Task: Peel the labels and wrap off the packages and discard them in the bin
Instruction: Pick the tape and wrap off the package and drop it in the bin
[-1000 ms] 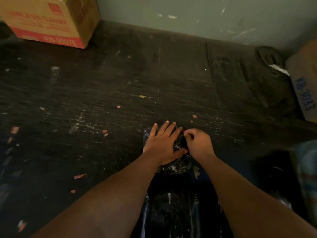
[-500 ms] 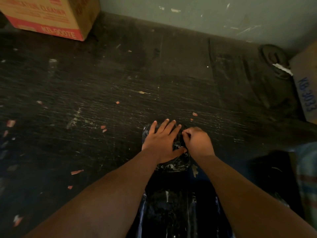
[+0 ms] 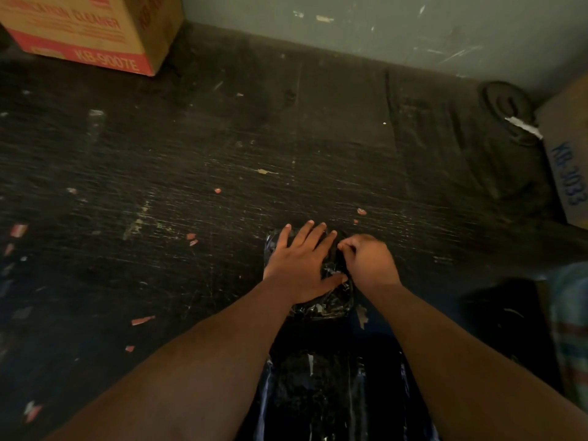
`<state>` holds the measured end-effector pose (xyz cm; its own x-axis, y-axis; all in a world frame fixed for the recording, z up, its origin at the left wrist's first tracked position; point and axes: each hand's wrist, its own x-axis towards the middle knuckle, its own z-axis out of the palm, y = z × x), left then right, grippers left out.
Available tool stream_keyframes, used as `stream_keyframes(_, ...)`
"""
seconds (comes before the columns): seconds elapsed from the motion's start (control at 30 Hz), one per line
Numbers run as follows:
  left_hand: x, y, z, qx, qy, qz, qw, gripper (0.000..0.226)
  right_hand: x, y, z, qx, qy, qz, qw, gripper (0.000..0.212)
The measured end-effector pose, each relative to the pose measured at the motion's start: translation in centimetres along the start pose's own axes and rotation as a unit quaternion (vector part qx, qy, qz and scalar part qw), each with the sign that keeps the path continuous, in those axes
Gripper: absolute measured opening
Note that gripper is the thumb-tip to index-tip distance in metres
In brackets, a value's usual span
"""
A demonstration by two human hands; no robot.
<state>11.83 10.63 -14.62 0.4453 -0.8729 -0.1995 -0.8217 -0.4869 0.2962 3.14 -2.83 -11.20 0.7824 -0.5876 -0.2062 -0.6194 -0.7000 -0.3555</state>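
A small package in glossy black wrap (image 3: 331,302) lies on the dark scratched table (image 3: 222,160), near its front edge. My left hand (image 3: 302,265) lies flat on top of it with straight, spread fingers, pressing it down. My right hand (image 3: 369,262) sits at the package's right side with curled fingers, pinching the wrap at its far right corner. Most of the package is hidden under both hands. A bin lined with black plastic (image 3: 334,393) stands below the table edge between my forearms.
A cardboard box with red print (image 3: 92,30) stands at the far left corner. Another box with blue print (image 3: 569,160) is at the right edge, a dark tape roll (image 3: 506,106) beside it. Small red and pale label scraps (image 3: 143,320) litter the table.
Both hands stay on the package. My right fingertips have shifted slightly along the wrap's far right corner; the view has tilted a little.
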Motion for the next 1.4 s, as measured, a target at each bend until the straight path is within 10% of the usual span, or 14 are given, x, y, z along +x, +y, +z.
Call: stream_keyframes(1.4, 0.0, 0.3, -0.1, -0.009, 0.004, -0.002, 1.000, 0.093, 0.9, -1.1, -0.5, -0.035, -0.045, 0.036, 0.998, 0.020)
